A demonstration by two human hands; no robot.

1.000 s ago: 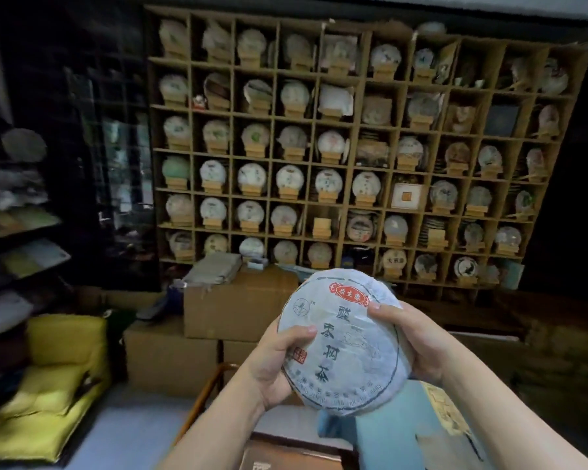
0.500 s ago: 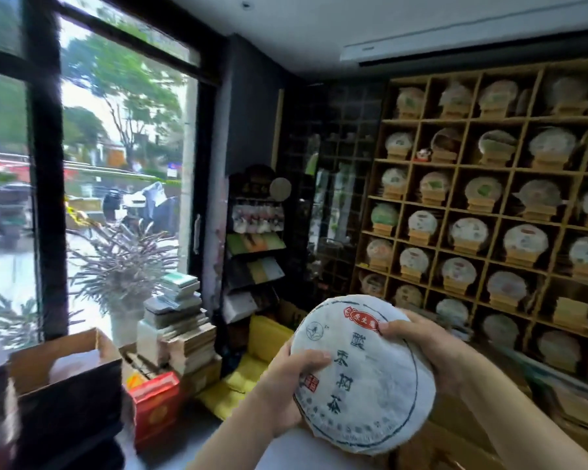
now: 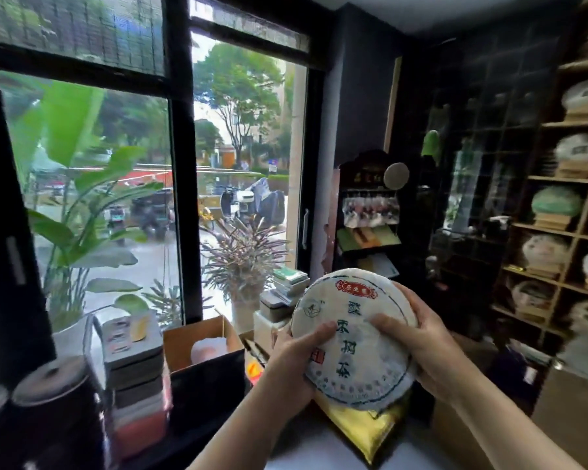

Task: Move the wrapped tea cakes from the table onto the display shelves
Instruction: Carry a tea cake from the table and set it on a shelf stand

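I hold the tea cake (image 3: 355,337) by its edges, left hand (image 3: 296,361) and right hand (image 3: 425,347) fingers curled round it (thin paper, probably tears easily).

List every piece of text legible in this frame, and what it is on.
Tea cake wrapper, held by left hand and right hand: vertical blue characters, last reads "茶"; the others too blurred.
Red banner and red seal on the wrapper: unreadable.
Shelf cakes: labels too blurred.
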